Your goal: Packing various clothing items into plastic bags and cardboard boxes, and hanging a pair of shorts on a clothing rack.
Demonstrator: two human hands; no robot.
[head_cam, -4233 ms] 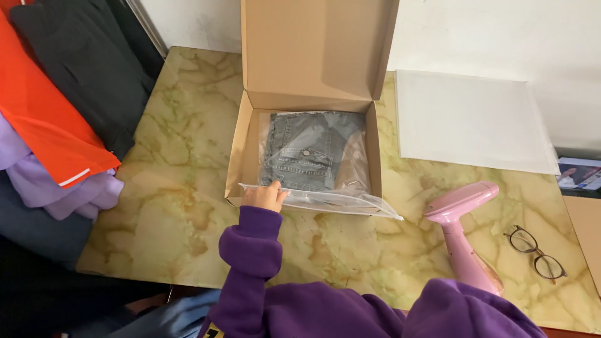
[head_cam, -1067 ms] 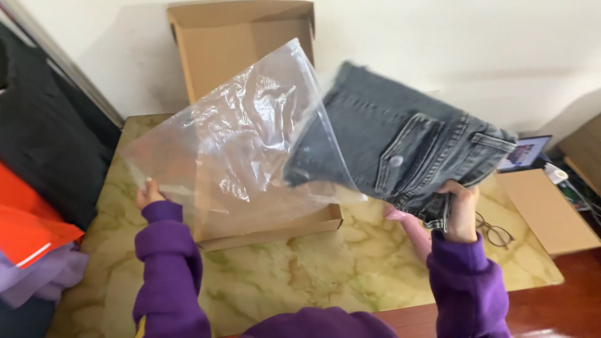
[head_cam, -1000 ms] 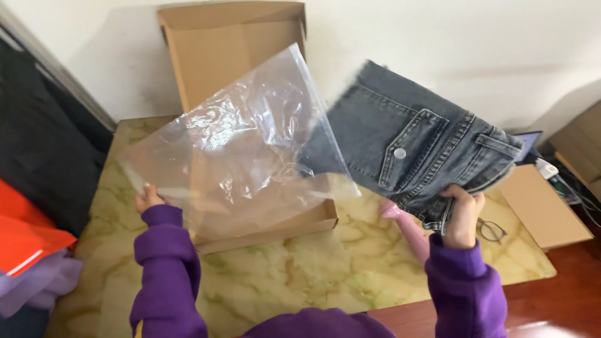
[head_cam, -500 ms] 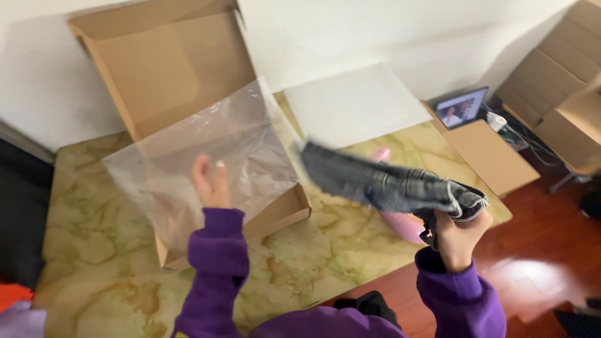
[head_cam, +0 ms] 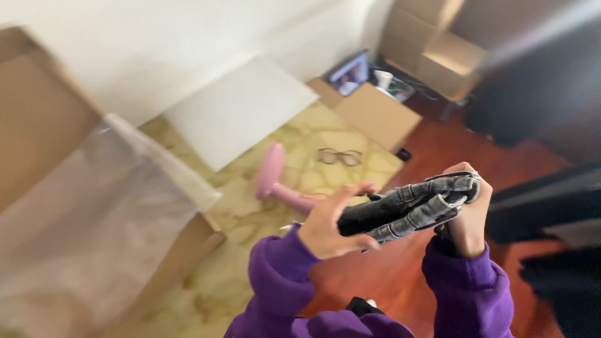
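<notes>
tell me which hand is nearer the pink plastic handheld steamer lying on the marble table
Left. The left hand is open against the folded grey denim garment, just right of the pink plastic handheld steamer. The right hand grips the garment's far end, out over the red floor.

A cardboard box (head_cam: 44, 144) is sitting at the left of the frame on the counter (head_cam: 325, 141), with a plastic bag (head_cam: 87, 231) lying over its front. Right of it, a flat sheet (head_cam: 241, 109) is lying toward the upper middle; below that, a handheld steamer (head_cam: 275, 181) and glasses (head_cam: 340, 156) are resting. Folded jeans (head_cam: 407, 206) are hanging lower right, between the left hand (head_cam: 328, 225) and right hand (head_cam: 466, 216), over the floor (head_cam: 476, 150).
</notes>
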